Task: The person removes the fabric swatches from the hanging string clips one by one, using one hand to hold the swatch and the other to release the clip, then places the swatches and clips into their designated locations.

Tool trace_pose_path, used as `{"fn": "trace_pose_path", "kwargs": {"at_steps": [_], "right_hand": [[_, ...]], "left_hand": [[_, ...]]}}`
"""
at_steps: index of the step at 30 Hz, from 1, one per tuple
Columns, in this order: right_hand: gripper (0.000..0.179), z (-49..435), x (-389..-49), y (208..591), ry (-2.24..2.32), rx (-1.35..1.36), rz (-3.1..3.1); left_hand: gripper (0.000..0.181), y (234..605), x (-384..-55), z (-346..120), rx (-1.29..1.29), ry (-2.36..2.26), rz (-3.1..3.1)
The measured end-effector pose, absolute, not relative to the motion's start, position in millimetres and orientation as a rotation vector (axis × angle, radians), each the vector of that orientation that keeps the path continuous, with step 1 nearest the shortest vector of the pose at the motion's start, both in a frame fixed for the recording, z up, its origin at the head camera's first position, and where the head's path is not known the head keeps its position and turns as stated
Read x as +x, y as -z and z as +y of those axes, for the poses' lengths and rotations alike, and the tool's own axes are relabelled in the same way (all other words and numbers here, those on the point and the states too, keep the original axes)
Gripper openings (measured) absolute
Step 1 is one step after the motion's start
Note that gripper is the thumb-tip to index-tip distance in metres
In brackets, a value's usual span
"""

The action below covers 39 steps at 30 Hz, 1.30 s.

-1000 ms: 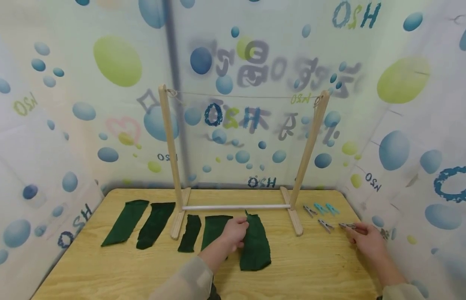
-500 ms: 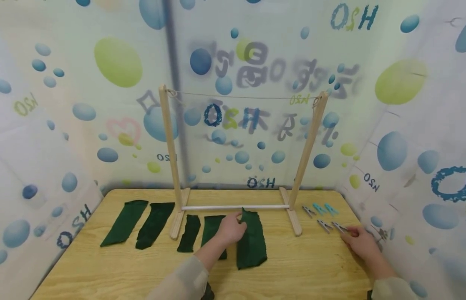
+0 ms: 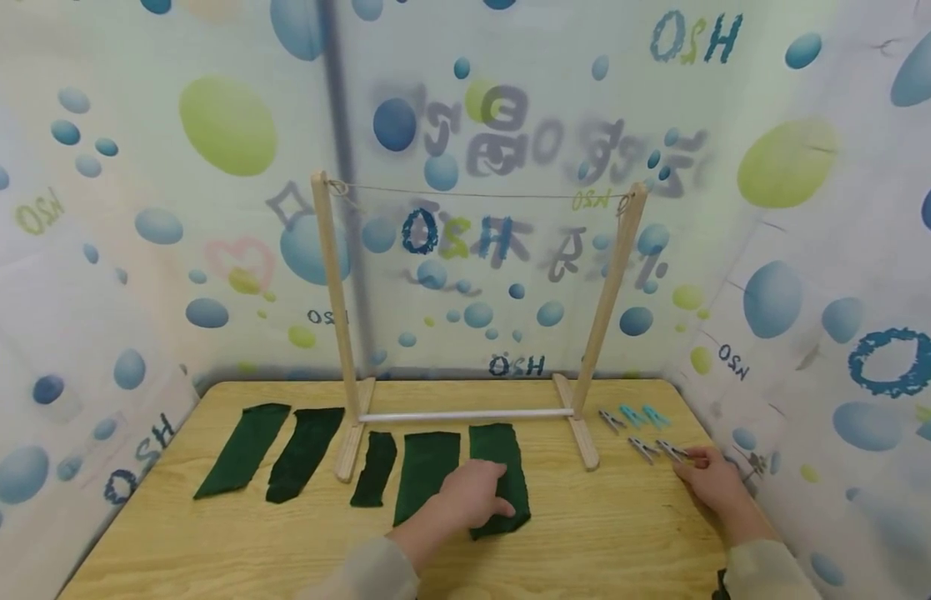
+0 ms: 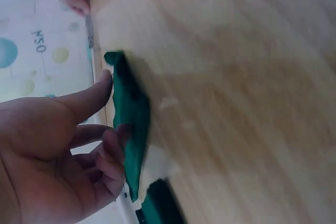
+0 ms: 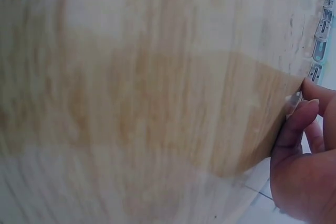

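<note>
My left hand point(image 3: 474, 493) is over the rightmost dark green cloth point(image 3: 495, 443), its thumb spread from the fingers. In the left wrist view no cloth is pinched between thumb and fingertips; the green cloth point(image 4: 131, 108) lies flat just past them. At the table's right side my right hand point(image 3: 714, 482) pinches the end of a grey clothespin point(image 3: 669, 450) between thumb and forefinger. The pinched clothespin point(image 5: 294, 101) is mostly hidden by the fingers in the right wrist view. Beside it lie another grey clothespin point(image 3: 643, 451), a third grey one point(image 3: 611, 422) and two turquoise clothespins point(image 3: 632, 416).
A wooden frame with a left post point(image 3: 333, 292), a right post point(image 3: 611, 292) and a string point(image 3: 473, 194) between their tops stands at the table's back. A white rod point(image 3: 465, 414) joins the feet. Several more green cloths point(image 3: 243, 450) lie in a row leftward. Printed curtains surround the table.
The left hand has let go of the rightmost cloth's upper edge and moved down over it; the cloth has shifted slightly left. My right hand has moved its clothespin left, beside the other grey one.
</note>
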State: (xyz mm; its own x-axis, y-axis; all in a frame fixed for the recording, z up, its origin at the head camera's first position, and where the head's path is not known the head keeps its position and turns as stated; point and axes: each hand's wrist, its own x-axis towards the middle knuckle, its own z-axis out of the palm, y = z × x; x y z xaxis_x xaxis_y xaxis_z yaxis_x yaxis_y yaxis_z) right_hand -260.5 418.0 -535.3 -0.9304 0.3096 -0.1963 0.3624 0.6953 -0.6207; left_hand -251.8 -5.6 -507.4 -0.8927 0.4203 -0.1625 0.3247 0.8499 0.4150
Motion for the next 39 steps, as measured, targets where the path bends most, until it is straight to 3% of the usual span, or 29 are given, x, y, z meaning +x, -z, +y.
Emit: {"fn": "trace_pose_path", "kwargs": {"at_steps": [9,14,25,33,39], "right_hand": [[0.066,417.9,-262.8,534.9,1.033,0.601,2.816],[0.065,418.6,-263.4,534.2,1.032,0.611,2.818],[0.062,416.6,-263.0,537.9,1.016,0.615,2.858],[0.070,421.5,-263.9,537.6,1.037,0.588,2.825],[0.072,421.8,-262.8,538.0,1.018,0.560,2.824]], "left_hand": [[0.074,570.7,-279.0,0.0,0.668,-0.387,2.829],[0.076,580.6,-284.9,1.5,0.690,-0.396,2.848],[0.077,565.9,-273.7,-0.9,0.663,-0.416,2.793],[0.073,517.9,-246.0,-3.9,0.639,-0.425,2.748],[0.067,518.5,-240.9,-8.9,0.638,-0.557,2.735]]}}
